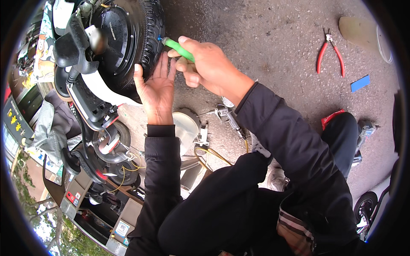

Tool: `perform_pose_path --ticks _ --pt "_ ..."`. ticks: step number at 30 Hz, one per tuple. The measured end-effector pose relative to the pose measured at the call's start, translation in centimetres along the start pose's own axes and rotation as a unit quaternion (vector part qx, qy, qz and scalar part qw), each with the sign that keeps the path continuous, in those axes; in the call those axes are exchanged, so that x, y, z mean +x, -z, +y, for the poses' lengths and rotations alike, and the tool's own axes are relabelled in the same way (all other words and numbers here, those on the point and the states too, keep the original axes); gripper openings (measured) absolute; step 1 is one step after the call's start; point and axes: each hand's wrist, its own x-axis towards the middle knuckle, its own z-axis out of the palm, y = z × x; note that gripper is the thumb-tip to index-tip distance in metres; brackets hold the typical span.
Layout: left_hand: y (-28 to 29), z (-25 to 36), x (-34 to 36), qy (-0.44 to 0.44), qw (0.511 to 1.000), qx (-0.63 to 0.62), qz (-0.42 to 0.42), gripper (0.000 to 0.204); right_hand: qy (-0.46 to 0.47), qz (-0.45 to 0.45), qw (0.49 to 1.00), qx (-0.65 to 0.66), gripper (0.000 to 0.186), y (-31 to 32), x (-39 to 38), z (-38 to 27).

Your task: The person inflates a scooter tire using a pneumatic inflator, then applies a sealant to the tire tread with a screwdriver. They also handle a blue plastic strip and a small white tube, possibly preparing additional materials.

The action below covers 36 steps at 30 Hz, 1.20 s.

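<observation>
A black knobby tyre (156,25) on a wheel with a black hub (112,40) stands at the upper left. My right hand (209,64) is closed round a green-handled tool (180,50) with a metal collar. The tool's front end meets the tread, where a small blue piece (160,38) shows; its tip is hidden. Just below, my left hand (157,89) is open, palm up, fingers stretched along the lower side of the tyre. Whether those fingertips touch the rubber is hard to tell.
Red-handled cutting pliers (329,39), a blue flat piece (360,83) and a translucent tub (358,34) lie on the ground at right. An air gun (228,118) with a yellow hose (218,156) and a pale bucket (186,130) are nearer me. A power drill (366,131) lies beyond my knee.
</observation>
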Motion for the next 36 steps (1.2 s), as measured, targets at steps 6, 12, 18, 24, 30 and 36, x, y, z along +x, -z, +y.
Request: perform_pose_path --ticks 6,12,18,24,30,36 --pt "-0.1 -0.3 0.0 -0.018 1.0 0.018 0.006 0.087 -0.036 0.01 0.999 0.014 0.049 0.2 0.5 0.0" --pt "-0.5 -0.4 0.0 -0.016 1.0 0.013 0.013 0.087 0.295 0.114 0.825 -0.469 0.02 1.1 0.4 1.3" --pt "-0.8 -0.4 -0.1 -0.021 0.999 0.027 0.011 0.085 0.383 0.139 0.712 -0.572 0.026 0.1 0.3 1.0" --pt "-0.7 -0.4 -0.2 -0.008 1.0 0.011 0.015 0.085 0.226 0.133 0.826 -0.499 0.028 -1.0 -0.8 0.8" --pt "-0.5 -0.3 -0.2 -0.015 0.999 0.003 0.03 0.084 0.013 0.134 0.958 -0.254 0.04 1.1 -3.8 -0.1" --pt "-0.6 -0.5 -0.3 -0.023 0.999 0.016 0.017 0.085 0.18 0.147 0.894 -0.382 0.038 2.9 -7.8 1.6"
